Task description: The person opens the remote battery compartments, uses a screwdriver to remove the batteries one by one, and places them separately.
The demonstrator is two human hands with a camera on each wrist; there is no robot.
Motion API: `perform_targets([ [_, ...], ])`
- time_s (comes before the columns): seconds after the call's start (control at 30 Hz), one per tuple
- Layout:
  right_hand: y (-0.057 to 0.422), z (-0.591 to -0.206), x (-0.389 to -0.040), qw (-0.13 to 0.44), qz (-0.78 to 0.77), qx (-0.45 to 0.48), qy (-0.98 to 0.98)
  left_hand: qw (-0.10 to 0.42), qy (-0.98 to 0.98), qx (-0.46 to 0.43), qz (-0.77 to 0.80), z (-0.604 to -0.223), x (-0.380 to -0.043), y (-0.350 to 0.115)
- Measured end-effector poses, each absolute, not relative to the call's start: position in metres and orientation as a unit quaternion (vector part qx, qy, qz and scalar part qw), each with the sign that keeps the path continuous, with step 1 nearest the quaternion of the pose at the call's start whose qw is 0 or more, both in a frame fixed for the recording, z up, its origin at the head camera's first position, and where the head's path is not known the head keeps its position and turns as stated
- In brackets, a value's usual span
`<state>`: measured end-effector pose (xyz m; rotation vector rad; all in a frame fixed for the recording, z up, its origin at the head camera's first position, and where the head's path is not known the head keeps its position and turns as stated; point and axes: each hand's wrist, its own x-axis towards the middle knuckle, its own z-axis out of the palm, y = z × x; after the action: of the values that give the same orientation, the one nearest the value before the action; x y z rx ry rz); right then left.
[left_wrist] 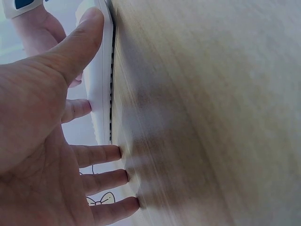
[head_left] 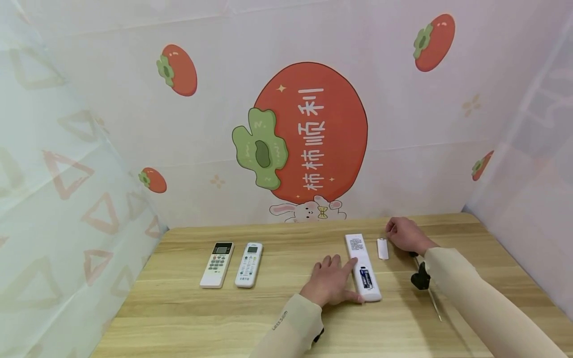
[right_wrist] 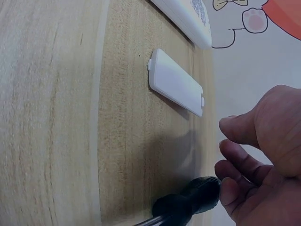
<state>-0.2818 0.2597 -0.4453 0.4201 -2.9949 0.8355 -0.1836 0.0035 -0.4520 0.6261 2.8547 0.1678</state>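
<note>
A white remote (head_left: 356, 253) lies back up, its battery bay open with batteries (head_left: 366, 278) inside. My left hand (head_left: 330, 281) spreads beside it, thumb touching its near end and index finger on its edge; the other fingertips (left_wrist: 123, 176) rest on the wood. To the remote's right lies its white battery cover (right_wrist: 176, 82), flat on the table. My right hand (head_left: 407, 234) hovers just right of that cover, fingers loosely bent and holding nothing. Below that hand is a screwdriver (head_left: 433, 302), its black handle (right_wrist: 200, 195) close to the little finger and partly hidden in the head view.
Two more remotes, a cream one (head_left: 217, 265) and a white one (head_left: 248, 265), lie face up on the left of the wooden table (head_left: 179, 318). A printed cloth wall (head_left: 206, 124) rises along the table's back edge, with cloth at both sides.
</note>
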Motion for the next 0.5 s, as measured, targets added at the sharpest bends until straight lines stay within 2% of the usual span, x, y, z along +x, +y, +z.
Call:
perform_targets([
  [0.5,0.271,-0.438,-0.278,-0.012,0.274,0.132,-0.953,0.108,0.970,0.211,0.061,-0.452,-0.182,0.003],
])
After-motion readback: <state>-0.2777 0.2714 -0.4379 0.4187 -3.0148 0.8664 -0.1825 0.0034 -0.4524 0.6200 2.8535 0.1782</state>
